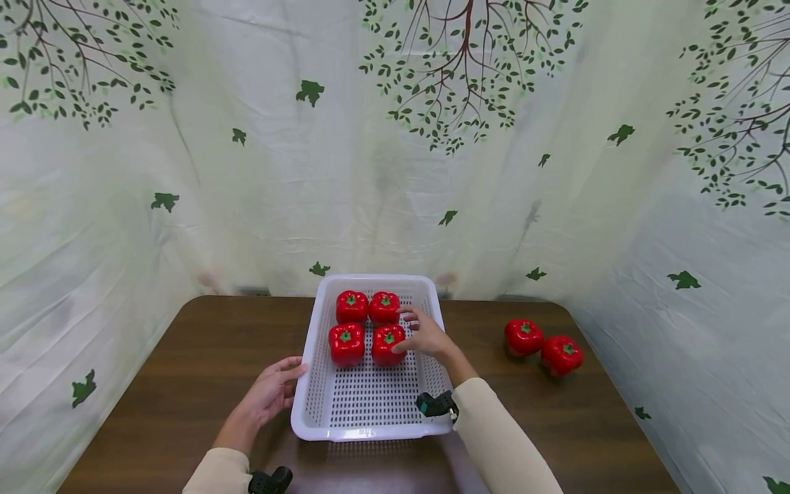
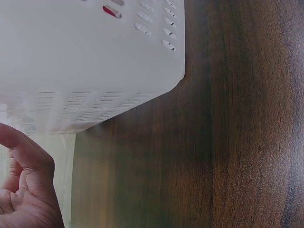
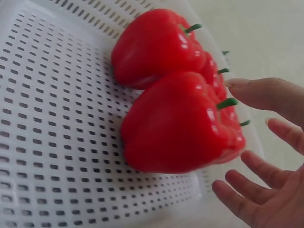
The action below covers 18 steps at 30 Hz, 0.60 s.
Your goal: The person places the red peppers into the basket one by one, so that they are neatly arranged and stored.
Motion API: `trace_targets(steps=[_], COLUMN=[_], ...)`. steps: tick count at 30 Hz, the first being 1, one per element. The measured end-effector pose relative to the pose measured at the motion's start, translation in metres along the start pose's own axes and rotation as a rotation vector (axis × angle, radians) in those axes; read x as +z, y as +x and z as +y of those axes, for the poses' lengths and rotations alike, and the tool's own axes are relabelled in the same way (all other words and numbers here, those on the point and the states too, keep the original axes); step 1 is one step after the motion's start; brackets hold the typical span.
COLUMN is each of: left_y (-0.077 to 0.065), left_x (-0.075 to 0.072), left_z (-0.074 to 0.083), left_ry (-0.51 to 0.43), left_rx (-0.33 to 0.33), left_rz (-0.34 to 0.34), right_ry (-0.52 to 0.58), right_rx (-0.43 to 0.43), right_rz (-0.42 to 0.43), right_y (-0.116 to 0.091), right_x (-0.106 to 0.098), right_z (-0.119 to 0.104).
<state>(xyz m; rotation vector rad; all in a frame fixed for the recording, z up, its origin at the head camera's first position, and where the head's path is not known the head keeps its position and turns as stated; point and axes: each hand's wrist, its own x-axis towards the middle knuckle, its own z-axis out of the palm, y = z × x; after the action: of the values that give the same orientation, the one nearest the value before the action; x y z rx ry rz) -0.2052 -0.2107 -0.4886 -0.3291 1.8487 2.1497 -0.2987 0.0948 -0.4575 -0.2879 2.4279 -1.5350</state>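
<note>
Several red bell peppers, such as this one (image 1: 347, 345), stand stems up in two rows in a white perforated plastic basket (image 1: 348, 433). My right hand (image 1: 426, 336) reaches over the basket's right side, fingers spread, beside the front-right pepper (image 1: 384, 351). In the right wrist view, its spread fingers (image 3: 256, 166) lie close to the pepper stems, gripping nothing. On the other side, my left hand (image 1: 271, 391) holds the basket's left rim with its fingertips. The left wrist view has its bent digits (image 2: 33, 161) beside the basket wall (image 2: 95, 57); the contact lies outside that view.
Two more red bell peppers (image 1: 524, 337) (image 1: 561, 355) stand side by side on the brown wooden table (image 1: 204, 370), right of the basket. A pale curtain with leaf prints (image 1: 278, 192) hangs behind the table and along both sides.
</note>
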Motion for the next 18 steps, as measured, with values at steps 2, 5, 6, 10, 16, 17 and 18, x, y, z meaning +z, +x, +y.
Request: trace_targets(steps=[2,5,6,10,16,17,18], left_y=[0.000,-0.001,-0.001,-0.002,-0.002,-0.002,-0.002], left_x=[0.000,0.000,0.000,0.000,0.001,0.000,-0.001], left_z=[0.000,0.000,0.001,0.002,0.001,0.001,0.001], left_ry=[0.001,0.004,0.006,0.001,0.021,0.027,0.031], left_rx=[-0.001,0.003,0.005,0.007,-0.001,0.001,0.004], left_rz=[0.001,-0.002,-0.008,-0.019,0.000,0.000,0.001], right_ry=[0.000,-0.018,-0.025,-0.052,-0.032,-0.021,-0.010], right_rx=[-0.018,-0.053,-0.068,-0.109,-0.169,-0.178,-0.184], right_rz=[-0.005,-0.025,-0.039,-0.102,-0.198,-0.208,-0.216], right_y=[-0.004,-0.008,-0.009,-0.014,-0.030,-0.033,-0.036], right_x=[-0.006,-0.015,-0.019,-0.034,-0.056,-0.059,-0.062], right_z=[-0.001,-0.003,-0.003,-0.002,0.003,0.005,0.007])
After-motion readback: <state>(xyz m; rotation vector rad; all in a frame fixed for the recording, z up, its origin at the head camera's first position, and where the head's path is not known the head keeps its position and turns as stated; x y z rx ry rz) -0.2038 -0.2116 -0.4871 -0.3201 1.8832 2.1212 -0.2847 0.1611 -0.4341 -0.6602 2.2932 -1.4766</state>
